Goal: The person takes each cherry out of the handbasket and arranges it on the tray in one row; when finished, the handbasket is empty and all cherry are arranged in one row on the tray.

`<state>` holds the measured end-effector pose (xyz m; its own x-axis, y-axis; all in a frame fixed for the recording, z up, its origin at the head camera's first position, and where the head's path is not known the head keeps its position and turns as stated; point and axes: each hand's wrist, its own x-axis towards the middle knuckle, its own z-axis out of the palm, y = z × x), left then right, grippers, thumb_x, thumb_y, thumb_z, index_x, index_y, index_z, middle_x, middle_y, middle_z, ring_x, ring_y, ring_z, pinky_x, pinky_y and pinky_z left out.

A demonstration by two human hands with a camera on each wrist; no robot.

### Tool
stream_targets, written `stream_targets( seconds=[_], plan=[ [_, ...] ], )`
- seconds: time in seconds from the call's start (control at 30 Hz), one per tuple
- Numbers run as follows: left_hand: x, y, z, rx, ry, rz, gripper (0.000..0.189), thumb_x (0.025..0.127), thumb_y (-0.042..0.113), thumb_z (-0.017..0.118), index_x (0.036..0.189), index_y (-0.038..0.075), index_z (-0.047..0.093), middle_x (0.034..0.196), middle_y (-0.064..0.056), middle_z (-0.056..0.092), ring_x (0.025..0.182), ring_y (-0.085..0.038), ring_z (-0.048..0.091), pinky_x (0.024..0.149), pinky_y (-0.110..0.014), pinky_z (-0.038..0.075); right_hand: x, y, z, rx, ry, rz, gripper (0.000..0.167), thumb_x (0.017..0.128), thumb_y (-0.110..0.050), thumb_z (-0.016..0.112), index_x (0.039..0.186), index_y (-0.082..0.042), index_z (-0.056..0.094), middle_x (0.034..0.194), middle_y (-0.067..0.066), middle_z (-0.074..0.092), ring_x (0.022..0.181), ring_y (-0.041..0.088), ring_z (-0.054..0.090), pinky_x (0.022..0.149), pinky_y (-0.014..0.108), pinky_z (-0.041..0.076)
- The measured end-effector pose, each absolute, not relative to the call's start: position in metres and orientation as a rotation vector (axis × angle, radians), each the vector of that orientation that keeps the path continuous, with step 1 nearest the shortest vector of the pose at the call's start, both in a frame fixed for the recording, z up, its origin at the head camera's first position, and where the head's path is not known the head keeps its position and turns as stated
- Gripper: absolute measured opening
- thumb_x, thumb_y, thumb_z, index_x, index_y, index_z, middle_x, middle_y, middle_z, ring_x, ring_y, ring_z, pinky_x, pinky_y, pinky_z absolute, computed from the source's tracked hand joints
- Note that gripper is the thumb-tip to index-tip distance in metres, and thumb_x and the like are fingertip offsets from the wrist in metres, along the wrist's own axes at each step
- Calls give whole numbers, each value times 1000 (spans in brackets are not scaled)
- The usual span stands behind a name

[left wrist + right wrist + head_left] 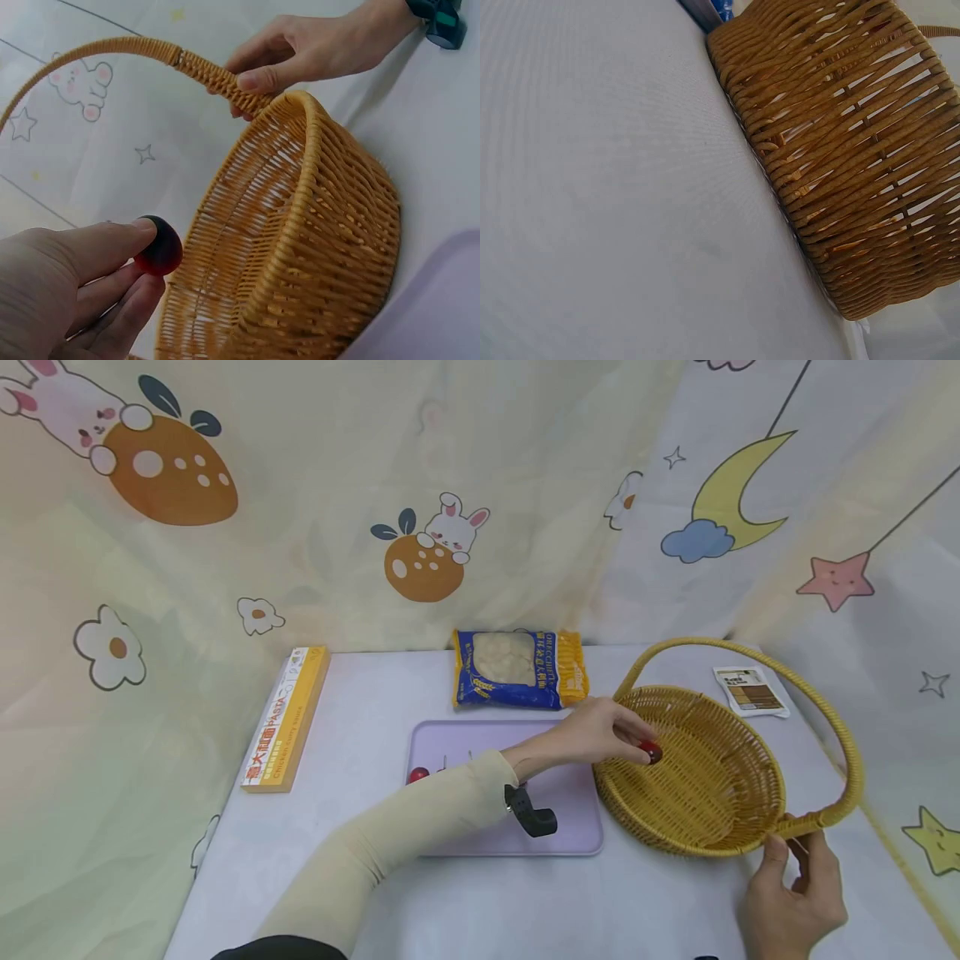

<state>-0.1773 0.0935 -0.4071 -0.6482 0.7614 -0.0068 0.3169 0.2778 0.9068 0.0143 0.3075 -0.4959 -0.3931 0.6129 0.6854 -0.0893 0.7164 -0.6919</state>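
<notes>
My left hand (596,731) pinches a dark red cherry (651,752) between thumb and fingers, over the near-left rim of the yellow wicker basket (697,760). The left wrist view shows the cherry (159,247) close up, beside the woven wall. At the basket's near-right side, my right hand (797,885) grips the foot of the tall handle (847,752). Left of the basket lies a lilac tray (577,835), partly hidden by my left sleeve. Another cherry (418,774) and thin stems show on it. The right wrist view has only the basket's outer weave (840,150), no hand.
Behind the tray lies a blue and yellow pasta bag (506,670). A yellow pasta box (288,718) lies at the table's left edge. A small white and brown packet (750,691) rests behind the basket. Patterned cloth (315,527) hangs around the white table.
</notes>
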Motion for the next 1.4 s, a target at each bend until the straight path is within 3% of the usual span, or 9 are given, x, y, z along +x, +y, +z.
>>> stream_targets(
  seconds=[0.17,0.37,0.63,0.83,1.2,1.4],
  plan=[
    [-178,72,-408,969,2084,1392,34,88,11,85,121,5,78,101,-2,81,81,6,72,76,-17,60,11,318,-507,-406,-1843,790,38,97,-2,73,134,-5,70,123,-1,72,116,6,67,103,15,51],
    [-179,50,-415,992,2096,1407,35,88,13,86,121,5,78,100,2,81,83,4,73,76,-19,61,13,320,-511,-437,-1847,774,38,97,-5,73,135,-9,70,123,2,73,116,0,65,102,14,50],
    [-180,23,-423,1038,2187,1338,35,87,19,87,121,11,79,107,7,80,89,5,72,81,-16,58,13,314,-503,-436,-1844,778,40,97,-3,72,137,-9,69,124,2,72,117,3,66,102,14,50],
    [-179,9,-431,1014,2162,1307,39,87,16,87,124,8,77,111,5,80,92,3,71,83,-16,58,13,327,-519,-450,-1876,769,40,98,-8,73,138,-15,69,124,3,73,118,4,66,102,13,50],
    [-179,-2,-455,1033,2288,1048,39,87,19,86,124,10,78,105,7,81,85,5,68,76,-15,54,15,331,-525,-441,-1900,764,44,98,-12,73,141,-21,66,126,-3,71,118,1,65,103,14,50],
    [-177,-3,-463,1070,2323,983,38,87,16,87,123,8,78,105,1,81,83,4,68,74,-13,54,13,323,-517,-453,-1876,769,41,98,-8,73,138,-15,68,124,-2,72,117,-1,64,102,13,49]
  ],
)
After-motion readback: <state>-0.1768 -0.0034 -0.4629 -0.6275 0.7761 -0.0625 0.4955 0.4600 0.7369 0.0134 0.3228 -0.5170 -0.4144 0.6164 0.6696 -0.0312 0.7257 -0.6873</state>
